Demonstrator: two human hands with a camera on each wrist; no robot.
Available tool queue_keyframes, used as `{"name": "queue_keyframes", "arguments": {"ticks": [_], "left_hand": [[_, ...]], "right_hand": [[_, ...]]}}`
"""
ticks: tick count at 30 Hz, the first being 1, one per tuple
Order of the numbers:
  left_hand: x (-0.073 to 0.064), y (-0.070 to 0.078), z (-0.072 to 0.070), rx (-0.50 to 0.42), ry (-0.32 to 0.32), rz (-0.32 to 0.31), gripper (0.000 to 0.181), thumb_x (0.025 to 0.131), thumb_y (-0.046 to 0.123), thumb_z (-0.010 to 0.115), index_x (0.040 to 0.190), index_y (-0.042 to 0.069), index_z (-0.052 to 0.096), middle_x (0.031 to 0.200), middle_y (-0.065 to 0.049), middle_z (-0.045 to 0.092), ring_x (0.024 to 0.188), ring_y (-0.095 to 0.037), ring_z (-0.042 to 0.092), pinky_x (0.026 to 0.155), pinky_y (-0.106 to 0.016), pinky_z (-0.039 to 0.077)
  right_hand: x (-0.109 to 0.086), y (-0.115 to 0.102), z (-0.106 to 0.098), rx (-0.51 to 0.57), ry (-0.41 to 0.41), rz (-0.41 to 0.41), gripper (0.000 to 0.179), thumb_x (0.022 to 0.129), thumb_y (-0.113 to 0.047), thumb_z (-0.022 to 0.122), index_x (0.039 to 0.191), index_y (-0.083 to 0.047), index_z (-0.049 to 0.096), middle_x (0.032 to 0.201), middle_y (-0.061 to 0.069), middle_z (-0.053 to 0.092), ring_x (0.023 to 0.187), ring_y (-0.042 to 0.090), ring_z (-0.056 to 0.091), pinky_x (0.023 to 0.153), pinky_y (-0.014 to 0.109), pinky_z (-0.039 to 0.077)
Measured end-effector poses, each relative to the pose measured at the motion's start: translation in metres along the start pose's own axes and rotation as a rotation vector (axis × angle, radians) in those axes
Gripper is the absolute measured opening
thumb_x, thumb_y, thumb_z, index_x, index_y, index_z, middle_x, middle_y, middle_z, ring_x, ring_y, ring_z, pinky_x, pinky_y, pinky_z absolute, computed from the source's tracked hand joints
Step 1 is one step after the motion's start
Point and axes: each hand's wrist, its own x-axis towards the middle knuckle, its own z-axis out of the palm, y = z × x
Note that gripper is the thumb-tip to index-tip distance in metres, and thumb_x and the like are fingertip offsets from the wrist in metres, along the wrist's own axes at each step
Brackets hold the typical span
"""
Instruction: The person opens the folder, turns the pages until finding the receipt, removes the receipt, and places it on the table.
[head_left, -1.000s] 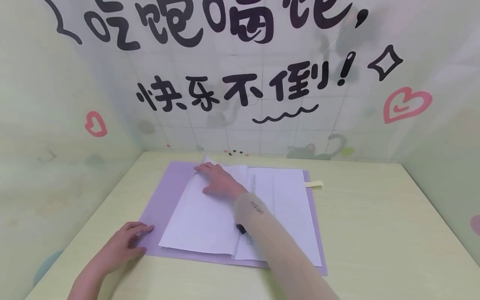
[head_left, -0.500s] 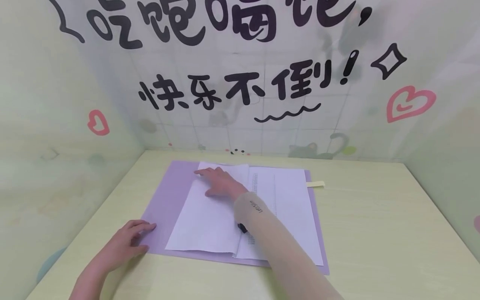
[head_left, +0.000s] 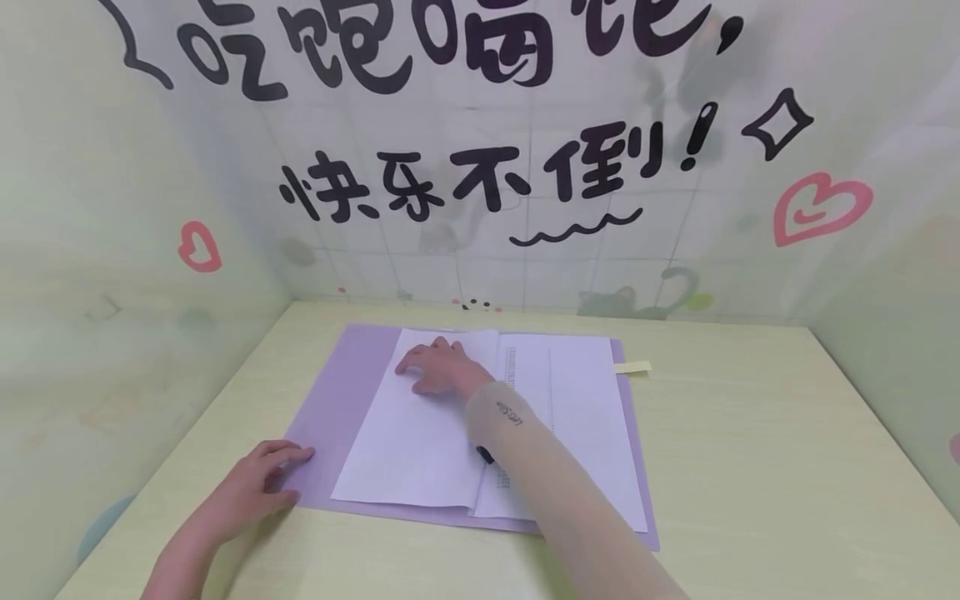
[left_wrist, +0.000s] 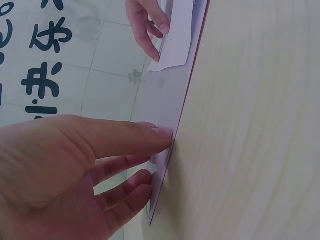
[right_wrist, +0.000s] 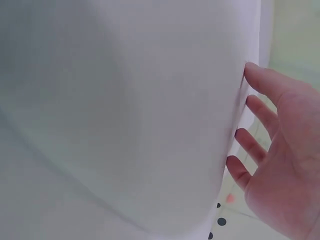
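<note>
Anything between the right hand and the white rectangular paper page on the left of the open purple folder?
Nothing visible: the right hand's fingertips touch the white paper page directly. The left hand is at the near-left corner of the purple folder, off the page.

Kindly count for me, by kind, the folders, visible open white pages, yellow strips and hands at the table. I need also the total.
Purple folder: 1
Left white page and right white page: 2
Yellow strip: 1
Left hand and right hand: 2
Total: 6
</note>
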Motion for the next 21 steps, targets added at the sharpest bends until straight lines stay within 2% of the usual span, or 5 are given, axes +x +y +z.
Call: {"name": "queue_keyframes", "arguments": {"ticks": [6,15,18,21], "left_hand": [[-0.0002,0.0017,0.0003,0.009,0.004,-0.002,0.052,0.073,0.001,0.08,0.123,0.002,0.067,0.127,-0.023,0.057,0.104,-0.038,0.063,0.084,-0.03,0.054],[0.0009,0.002,0.0011,0.029,-0.005,0.007,0.051,0.073,0.002,0.08,0.123,0.003,0.067,0.126,-0.021,0.058,0.105,-0.036,0.063,0.084,-0.03,0.054],[0.0019,0.0031,0.0017,0.035,-0.007,-0.009,0.051,0.073,0.002,0.079,0.123,0.002,0.066,0.124,-0.023,0.059,0.104,-0.036,0.063,0.085,-0.039,0.056],[0.0033,0.0072,0.0027,0.045,0.007,-0.005,0.049,0.074,0.004,0.078,0.121,0.001,0.066,0.121,-0.027,0.06,0.101,-0.04,0.063,0.085,-0.053,0.055]], "right_hand": [[-0.0038,0.001,-0.0023,0.016,-0.027,-0.013,0.052,0.096,-0.02,0.06,0.143,-0.037,0.05,0.157,-0.013,0.037,0.138,0.019,0.034,0.121,0.046,0.024],[-0.0068,0.0047,-0.0011,0.058,-0.03,-0.024,0.052,0.097,-0.023,0.062,0.145,-0.037,0.048,0.158,-0.012,0.036,0.144,0.022,0.03,0.123,0.052,0.019],[-0.0071,0.0045,-0.0008,0.06,-0.033,-0.027,0.052,0.097,-0.024,0.061,0.146,-0.036,0.047,0.158,-0.011,0.036,0.145,0.023,0.029,0.124,0.054,0.017],[-0.0065,0.0046,-0.0004,0.05,-0.034,-0.027,0.052,0.098,-0.025,0.061,0.146,-0.037,0.046,0.159,-0.012,0.036,0.146,0.022,0.029,0.124,0.053,0.018]]}}
